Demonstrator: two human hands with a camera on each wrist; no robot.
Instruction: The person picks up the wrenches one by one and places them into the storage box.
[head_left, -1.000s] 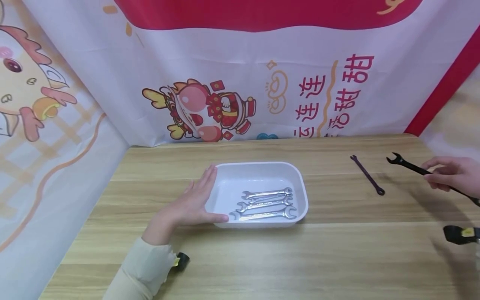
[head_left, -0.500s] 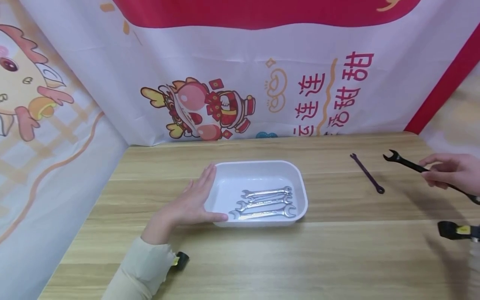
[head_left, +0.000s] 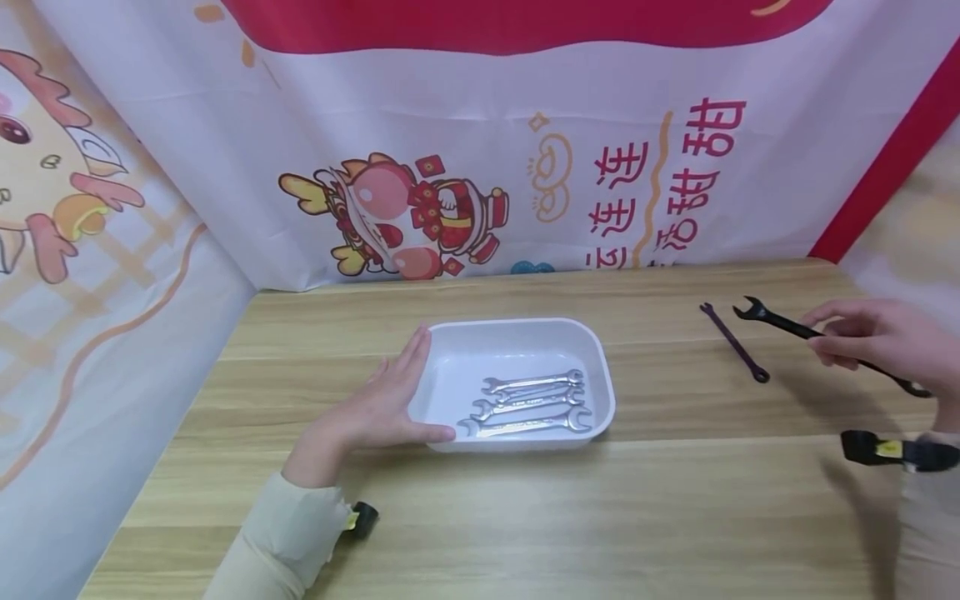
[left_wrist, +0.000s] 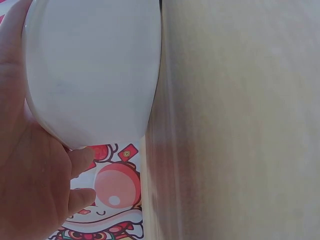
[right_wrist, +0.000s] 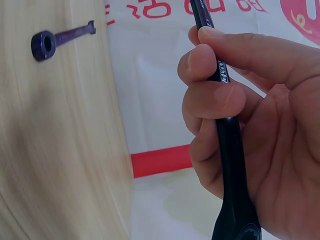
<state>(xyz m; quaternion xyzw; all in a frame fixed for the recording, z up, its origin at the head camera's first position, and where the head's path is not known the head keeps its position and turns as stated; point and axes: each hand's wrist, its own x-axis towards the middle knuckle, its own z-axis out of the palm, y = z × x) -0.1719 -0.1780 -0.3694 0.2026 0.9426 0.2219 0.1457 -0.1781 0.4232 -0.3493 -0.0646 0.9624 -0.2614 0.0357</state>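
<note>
In the head view a white plastic tray (head_left: 517, 325) holds several silver wrenches (head_left: 532, 406), lying roughly side by side. My left hand (head_left: 378, 412) rests against the tray's left end, fingers extended along the rim and thumb on the near corner. The left wrist view has the palm (left_wrist: 30, 185) beside the tray's outer wall (left_wrist: 95, 70). At the right, my right hand (head_left: 873, 337) holds a black combination wrench (head_left: 780, 322) by its shaft, above the table with its open end pointing left. Thumb and curled fingers grip the shaft (right_wrist: 231, 155) in the right wrist view.
A dark purple combination wrench (head_left: 735, 343) lies slantwise on the wooden table (head_left: 562, 525), between the tray and my right hand. A printed cloth (head_left: 480, 108) hangs along the table's far edge and left side. Black camera mounts (head_left: 862, 448) sit at both wrists.
My right hand has moved left with the black wrench, bringing its open end closer to the purple wrench. The left hand and the tray stay in place.
</note>
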